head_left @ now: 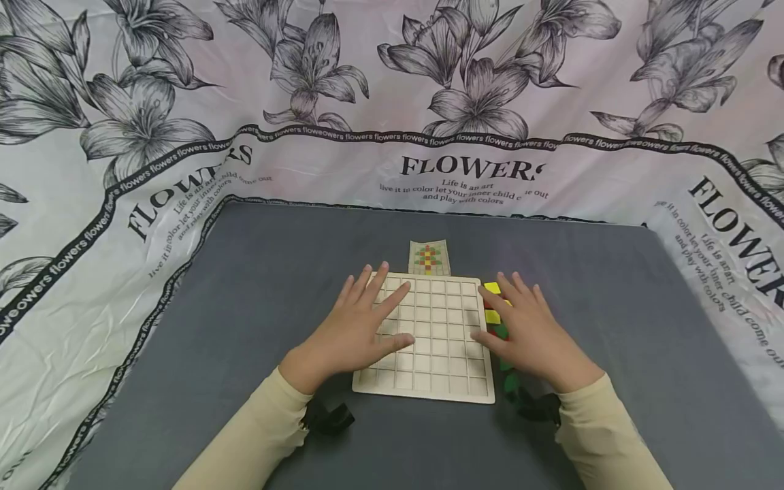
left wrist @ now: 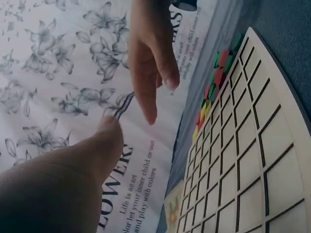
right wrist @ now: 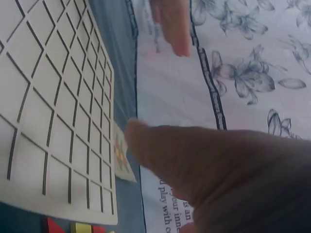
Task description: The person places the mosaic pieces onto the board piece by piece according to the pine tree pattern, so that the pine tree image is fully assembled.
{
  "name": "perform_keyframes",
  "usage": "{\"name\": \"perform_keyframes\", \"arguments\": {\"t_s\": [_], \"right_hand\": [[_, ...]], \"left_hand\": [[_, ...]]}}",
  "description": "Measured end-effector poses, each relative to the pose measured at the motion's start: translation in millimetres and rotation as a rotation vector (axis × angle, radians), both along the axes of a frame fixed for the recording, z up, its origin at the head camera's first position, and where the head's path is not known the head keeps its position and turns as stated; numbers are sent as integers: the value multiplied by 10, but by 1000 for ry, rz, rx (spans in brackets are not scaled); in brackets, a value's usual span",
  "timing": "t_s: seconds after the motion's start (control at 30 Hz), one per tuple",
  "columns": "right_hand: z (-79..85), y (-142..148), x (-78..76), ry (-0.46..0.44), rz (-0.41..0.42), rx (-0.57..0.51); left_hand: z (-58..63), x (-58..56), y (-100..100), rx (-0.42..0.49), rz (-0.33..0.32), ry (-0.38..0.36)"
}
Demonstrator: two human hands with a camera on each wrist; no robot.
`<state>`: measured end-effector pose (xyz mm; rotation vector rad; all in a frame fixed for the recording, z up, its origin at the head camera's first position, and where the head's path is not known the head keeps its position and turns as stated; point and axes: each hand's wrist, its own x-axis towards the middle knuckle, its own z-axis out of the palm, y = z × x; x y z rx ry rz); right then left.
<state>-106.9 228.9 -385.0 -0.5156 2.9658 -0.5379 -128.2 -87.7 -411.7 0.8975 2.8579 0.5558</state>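
Note:
A pale wooden grid board [head_left: 431, 340] with square cells lies flat on the grey table. My left hand [head_left: 358, 333] hovers over its left side, fingers spread and nothing held. Over the right edge my right hand [head_left: 523, 330] is also spread, holding nothing and partly covering a row of colored pieces. Those yellow [head_left: 493, 316], green [head_left: 510, 382] and red pieces lie along the board's right side. Behind the board sits a small pattern card [head_left: 429, 258] with a red, green and yellow design. In the left wrist view the board [left wrist: 248, 141] appears at a steep slant, its cells bare.
The grey table [head_left: 269, 272] extends around the board. A white cloth with black flower prints [head_left: 478, 102] and lettering hangs behind and along both sides. Black straps [head_left: 331, 416] are worn at the wrists, near the board's front corners.

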Motion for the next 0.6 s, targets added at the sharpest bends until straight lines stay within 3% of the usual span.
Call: {"name": "perform_keyframes", "arguments": {"t_s": [0.33,0.6], "right_hand": [[-5,186,-48,-37,-43,28],[-37,265,-77,-107,-57,1]], "left_hand": [[-327,-251,-158,66,52,-128],[-519,-339,-266,54,89,-171]]}}
